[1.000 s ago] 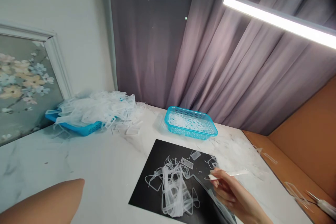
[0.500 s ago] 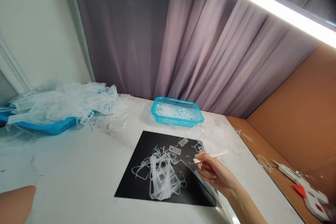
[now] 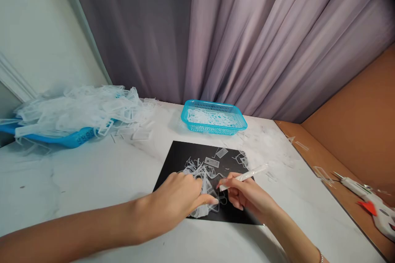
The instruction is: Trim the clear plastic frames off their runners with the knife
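My left hand point(image 3: 180, 192) lies over a pile of clear plastic frames and strips point(image 3: 205, 209) on a black mat point(image 3: 237, 211). Its thumb is spread away from the fingers, whose tips are hidden by the hand and pile. Just to the right, my right hand point(image 3: 245, 193) is closed around a white pen-shaped tool point(image 3: 247, 174), its rear end slanting up to the right. The tool's working end is near the right side of the pile. Small clear rectangular pieces point(image 3: 212, 162) rest on the mat behind the pile.
A blue basket point(image 3: 216, 129) with thin white strips stands behind the mat. At left, a blue tray point(image 3: 72, 139) is heaped with clear plastic frames point(image 3: 74, 109). A white glue gun point(image 3: 361, 191) with a red-orange trigger lies on the brown surface at right.
My left hand has come in from the lower left onto the pile. My right hand still grips the tool, now closer to the pile. The view has shifted slightly.
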Demonstrator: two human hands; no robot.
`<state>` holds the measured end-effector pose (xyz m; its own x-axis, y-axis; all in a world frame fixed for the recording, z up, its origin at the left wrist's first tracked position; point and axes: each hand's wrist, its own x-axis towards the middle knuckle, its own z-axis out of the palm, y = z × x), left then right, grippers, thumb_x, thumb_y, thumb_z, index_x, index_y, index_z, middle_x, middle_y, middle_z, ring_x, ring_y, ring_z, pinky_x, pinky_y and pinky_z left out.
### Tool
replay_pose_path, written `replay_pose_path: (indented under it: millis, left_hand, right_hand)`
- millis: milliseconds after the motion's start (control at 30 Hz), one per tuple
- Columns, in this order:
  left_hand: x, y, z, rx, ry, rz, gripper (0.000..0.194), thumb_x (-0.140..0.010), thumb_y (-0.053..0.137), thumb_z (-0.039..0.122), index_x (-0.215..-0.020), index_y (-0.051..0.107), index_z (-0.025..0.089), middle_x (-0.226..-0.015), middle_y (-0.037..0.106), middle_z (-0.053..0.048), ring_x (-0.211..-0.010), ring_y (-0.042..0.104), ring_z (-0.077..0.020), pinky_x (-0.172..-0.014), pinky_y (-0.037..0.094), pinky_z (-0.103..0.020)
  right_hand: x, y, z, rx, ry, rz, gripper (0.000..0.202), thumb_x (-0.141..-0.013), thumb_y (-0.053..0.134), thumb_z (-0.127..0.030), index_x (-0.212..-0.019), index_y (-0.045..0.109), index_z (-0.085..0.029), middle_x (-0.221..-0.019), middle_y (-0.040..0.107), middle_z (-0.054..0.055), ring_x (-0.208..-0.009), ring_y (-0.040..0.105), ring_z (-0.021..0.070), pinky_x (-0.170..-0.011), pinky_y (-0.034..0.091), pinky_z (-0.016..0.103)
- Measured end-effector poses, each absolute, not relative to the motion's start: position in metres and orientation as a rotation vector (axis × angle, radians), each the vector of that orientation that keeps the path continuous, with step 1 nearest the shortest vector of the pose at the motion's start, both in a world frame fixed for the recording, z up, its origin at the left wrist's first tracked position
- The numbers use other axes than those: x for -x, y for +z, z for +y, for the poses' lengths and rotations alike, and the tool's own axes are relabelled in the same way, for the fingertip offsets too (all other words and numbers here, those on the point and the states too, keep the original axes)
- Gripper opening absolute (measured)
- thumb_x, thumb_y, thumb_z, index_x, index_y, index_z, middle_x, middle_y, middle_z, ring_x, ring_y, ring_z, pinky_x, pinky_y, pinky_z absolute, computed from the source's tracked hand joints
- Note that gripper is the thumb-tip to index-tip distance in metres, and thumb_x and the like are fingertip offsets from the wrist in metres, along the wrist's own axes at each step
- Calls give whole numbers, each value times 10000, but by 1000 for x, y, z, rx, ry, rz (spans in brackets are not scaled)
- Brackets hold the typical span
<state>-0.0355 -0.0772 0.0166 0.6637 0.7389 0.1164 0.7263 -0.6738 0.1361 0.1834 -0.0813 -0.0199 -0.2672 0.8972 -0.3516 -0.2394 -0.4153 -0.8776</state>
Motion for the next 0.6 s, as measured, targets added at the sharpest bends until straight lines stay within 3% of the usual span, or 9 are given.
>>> replay_pose_path:
  millis: [67, 133, 200, 400, 600]
  left_hand:
    - [17, 8, -68, -2914, -4, 1276, 477, -878, 380, 545, -746, 602, 145, -670, 599, -50, -644, 570, -204, -589, 377, -307]
    - [6, 3, -62, -2921, -158, 1248, 367, -910, 396, 436, -818, 600, 146, -733, 627, -55, -660, 575, -208, -586, 348, -310]
    - [6, 3, -57, -2868, -190, 1175, 278, -925, 368, 307, -825, 584, 165, -761, 631, -37, -657, 569, -189, -571, 318, -303]
    - [31, 24, -46, -2726, 21, 1141, 288, -883, 356, 251, -642, 498, 184, -608, 530, 9, -532, 479, -137, -492, 223, -294]
    - [54, 41, -52, -2702, 93, 1127, 307, -864, 400, 246, -599, 546, 196, -535, 487, 2, -445, 384, -121, -498, 222, -305]
  right_hand:
    - [-180, -22, -82, 1197, 1755, -970, 253, -706, 667, -314, -625, 482, -162, -791, 613, 20, -454, 558, 82, -367, 331, 184]
    - [-178, -24, -83, 1232, 1718, -1048, 269, -711, 660, -364, -649, 500, -157, -985, 609, 70, -565, 631, 132, -413, 411, 218]
    - [-177, -26, -84, 1240, 1698, -1091, 270, -716, 656, -378, -666, 519, -151, -1051, 594, 90, -645, 656, 158, -486, 470, 248]
    - [-180, -28, -85, 1257, 1675, -1058, 226, -741, 641, -297, -638, 493, -160, -843, 626, 39, -737, 679, 189, -744, 510, 324]
    - [-192, -18, -84, 1241, 1671, -1078, 206, -794, 604, -289, -668, 490, -172, -624, 650, 43, -658, 659, 180, -644, 490, 299]
